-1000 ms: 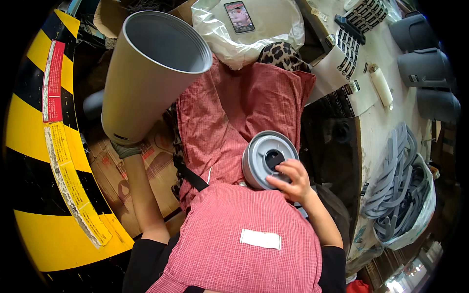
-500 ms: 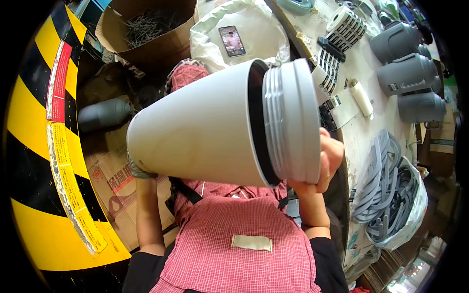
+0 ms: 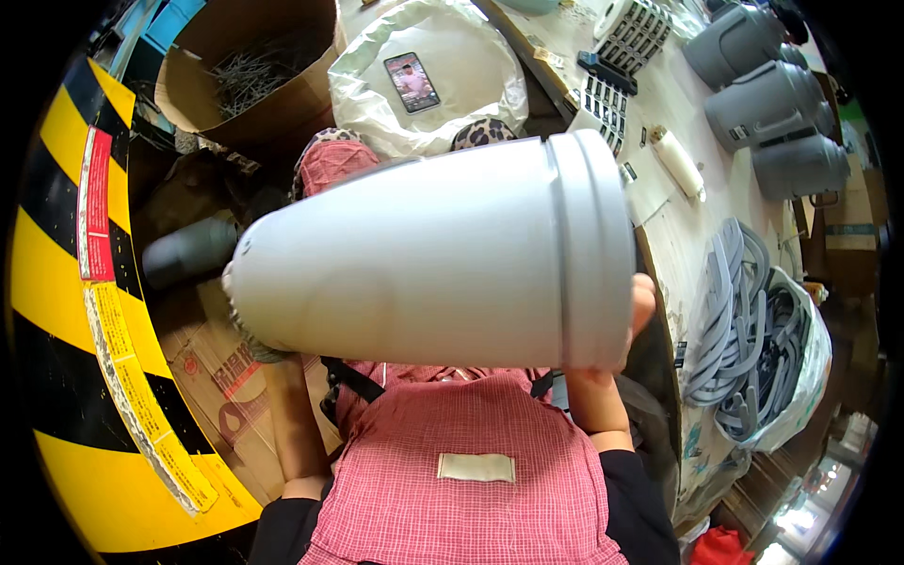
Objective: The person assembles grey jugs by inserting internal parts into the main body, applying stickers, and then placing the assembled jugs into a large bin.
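— Between the two hands, what's there?
— A large grey container [image 3: 424,259], lying sideways in the air above the lap, its grey lid [image 3: 593,250] seated on the wide end.
— And the grip?
— The right hand [image 3: 633,311] presses against the lid end; the left hand [image 3: 247,330] cups the narrow base, mostly hidden.
— How far along?
— I'd judge the lid fitted; setting it with the finished grey containers [image 3: 767,104] on the desk [image 3: 678,235], beyond the right hand, remains.
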A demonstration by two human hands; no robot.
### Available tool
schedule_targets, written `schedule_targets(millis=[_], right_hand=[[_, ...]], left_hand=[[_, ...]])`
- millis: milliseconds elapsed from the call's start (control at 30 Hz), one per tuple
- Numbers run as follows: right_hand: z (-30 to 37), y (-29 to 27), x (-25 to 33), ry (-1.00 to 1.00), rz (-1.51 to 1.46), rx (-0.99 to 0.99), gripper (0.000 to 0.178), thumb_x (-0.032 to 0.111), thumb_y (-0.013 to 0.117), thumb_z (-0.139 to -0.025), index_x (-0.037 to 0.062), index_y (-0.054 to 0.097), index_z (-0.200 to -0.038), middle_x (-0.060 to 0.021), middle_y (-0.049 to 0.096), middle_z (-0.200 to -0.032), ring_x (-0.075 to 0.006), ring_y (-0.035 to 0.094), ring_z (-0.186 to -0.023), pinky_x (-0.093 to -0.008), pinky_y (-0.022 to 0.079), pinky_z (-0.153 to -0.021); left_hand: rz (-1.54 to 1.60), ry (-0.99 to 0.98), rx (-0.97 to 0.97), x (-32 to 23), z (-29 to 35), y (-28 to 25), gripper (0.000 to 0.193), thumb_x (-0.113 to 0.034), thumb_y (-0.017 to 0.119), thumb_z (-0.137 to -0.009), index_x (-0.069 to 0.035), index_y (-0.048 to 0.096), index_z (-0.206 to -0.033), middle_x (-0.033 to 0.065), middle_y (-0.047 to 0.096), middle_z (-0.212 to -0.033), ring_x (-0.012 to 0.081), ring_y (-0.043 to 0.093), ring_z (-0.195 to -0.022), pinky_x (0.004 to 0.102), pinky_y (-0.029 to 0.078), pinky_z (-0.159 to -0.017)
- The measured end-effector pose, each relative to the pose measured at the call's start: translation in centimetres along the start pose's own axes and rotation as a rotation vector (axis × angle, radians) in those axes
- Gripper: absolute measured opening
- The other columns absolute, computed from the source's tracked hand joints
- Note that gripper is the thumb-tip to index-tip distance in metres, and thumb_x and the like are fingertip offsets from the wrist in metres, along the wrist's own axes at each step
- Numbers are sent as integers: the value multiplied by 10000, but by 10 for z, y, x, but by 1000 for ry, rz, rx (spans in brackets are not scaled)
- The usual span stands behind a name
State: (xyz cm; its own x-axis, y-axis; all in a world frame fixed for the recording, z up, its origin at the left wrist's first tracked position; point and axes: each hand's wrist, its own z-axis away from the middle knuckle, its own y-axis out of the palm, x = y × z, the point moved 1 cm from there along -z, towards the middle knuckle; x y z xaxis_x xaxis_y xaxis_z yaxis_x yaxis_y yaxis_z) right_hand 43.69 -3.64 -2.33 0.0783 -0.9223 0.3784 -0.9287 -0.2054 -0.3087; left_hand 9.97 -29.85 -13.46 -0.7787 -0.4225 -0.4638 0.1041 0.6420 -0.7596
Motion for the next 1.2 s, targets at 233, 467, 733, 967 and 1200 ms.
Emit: schedule_targets(millis=[233, 467, 733, 967, 1200], right_hand=[[34, 39, -38, 872, -67, -321, 617, 499, 356, -1092, -8, 672, -937, -15, 603, -812, -142, 546, -740, -294, 454, -666], [57, 40, -34, 1149, -601, -155, 594, 492, 365, -1099, -14, 658, -1202, -60, 653, -1093, -134, 578, -1040, -298, 450, -987], [-24, -264, -184, 578, 819, 246, 257, 166, 561, -986, 43, 743, -1120, -139, 725, -1179, -279, 670, -1075, -386, 507, -972], [84, -628, -389, 1083, 1500, 765, 454, 358, 495, -982, -25, 693, -1125, -291, 663, -1184, -458, 599, -1182, -528, 471, -980], [102, -600, -336, 1226, 882, 38, 354, 309, 554, -1028, 12, 609, -1212, -87, 624, -837, -157, 600, -699, -301, 486, -618]], left_hand=[[484, 383, -533, -65, -76, -33, 330, -334, 540, -959, -25, 527, -1075, 244, 600, -1166, 438, 628, -1026, 579, 553, -882], [573, 793, -325, -107, -165, -108, 356, -354, 442, -999, -20, 546, -1063, 269, 621, -1166, 454, 649, -1056, 603, 565, -898], [560, 744, 195, -161, -164, -69, 480, -306, 575, -932, 62, 555, -1241, 293, 576, -1334, 420, 593, -1191, 513, 427, -1089], [788, 28, 173, -118, -138, -61, 466, -426, 673, -944, 5, 606, -1109, 249, 522, -1454, 338, 522, -1314, 439, 351, -1151], [869, 30, 88, -169, -107, -83, 389, -475, 718, -899, -140, 681, -1094, 260, 522, -1435, 372, 510, -1322, 511, 417, -1111]])
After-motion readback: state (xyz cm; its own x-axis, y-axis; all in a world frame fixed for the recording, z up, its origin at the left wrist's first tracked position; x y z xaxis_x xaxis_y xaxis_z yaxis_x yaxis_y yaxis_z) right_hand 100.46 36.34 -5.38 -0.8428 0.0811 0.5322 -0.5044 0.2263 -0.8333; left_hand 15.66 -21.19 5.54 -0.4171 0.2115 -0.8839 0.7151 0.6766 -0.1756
